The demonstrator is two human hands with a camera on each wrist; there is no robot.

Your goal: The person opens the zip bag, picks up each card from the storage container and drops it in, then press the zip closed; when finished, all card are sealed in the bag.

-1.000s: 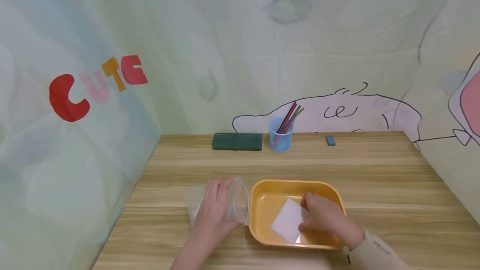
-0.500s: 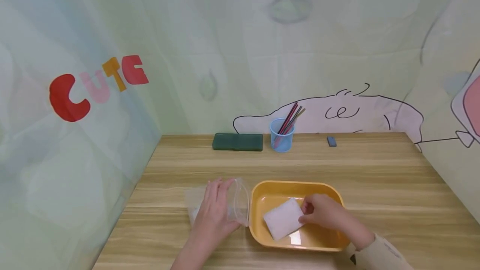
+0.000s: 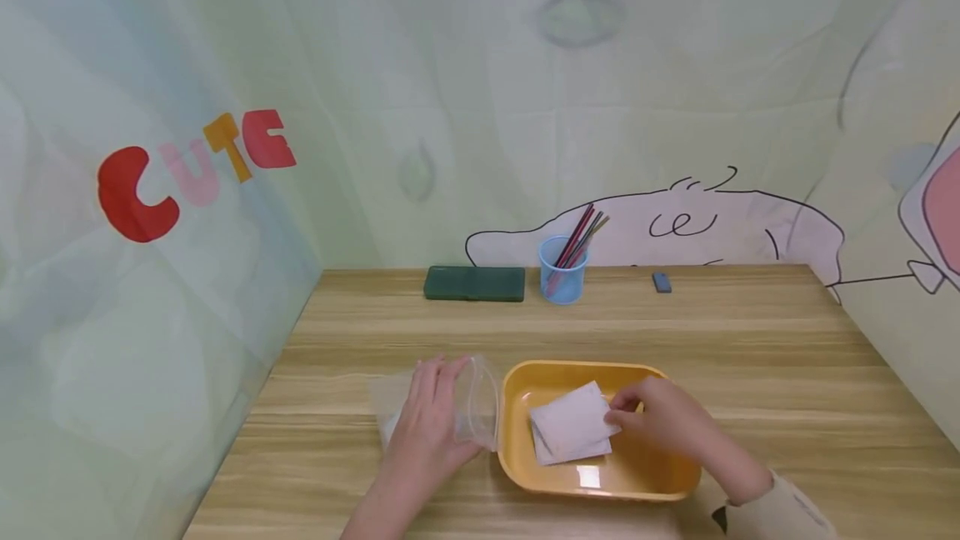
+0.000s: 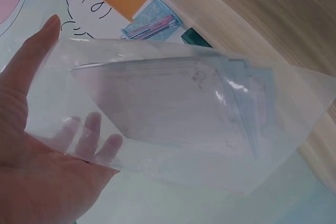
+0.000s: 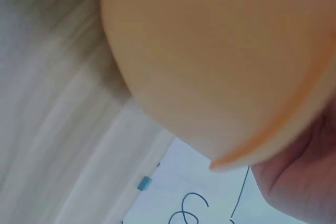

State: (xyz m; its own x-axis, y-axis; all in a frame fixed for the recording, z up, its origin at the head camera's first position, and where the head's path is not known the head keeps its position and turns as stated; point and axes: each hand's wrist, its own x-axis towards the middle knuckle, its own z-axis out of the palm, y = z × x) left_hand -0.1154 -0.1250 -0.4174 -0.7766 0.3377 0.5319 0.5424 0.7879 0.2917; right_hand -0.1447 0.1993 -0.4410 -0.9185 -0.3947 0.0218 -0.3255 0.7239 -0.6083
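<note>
My left hand [image 3: 427, 419] grips the mouth of a clear plastic zip bag [image 4: 210, 174] lying beside the tray's left end. Inside the bag, in the left wrist view, sit several flat whitish cards [image 4: 168, 103] with faint printing at a corner. Over the yellow-orange tray [image 3: 585, 490], my right hand [image 3: 663, 419] pinches the right edge of a white card [image 3: 573, 419]. Another white card [image 3: 577, 452] shows under it, turned at a slightly different angle. In the right wrist view the tray's outer wall [image 5: 210, 66] hides the fingers and the cards.
Along the back of the wooden table [image 3: 787, 398] stand a dark green case [image 3: 474, 283], a light blue mesh cup [image 3: 562, 277] with several thin sticks or pencils, and a small blue block [image 3: 662, 282]. A printed curtain [image 3: 420, 107] rises behind.
My right hand has moved slightly up and right. The white card it pinches has turned and shifted, and a second card now shows beneath. My left hand and the bag have stayed put.
</note>
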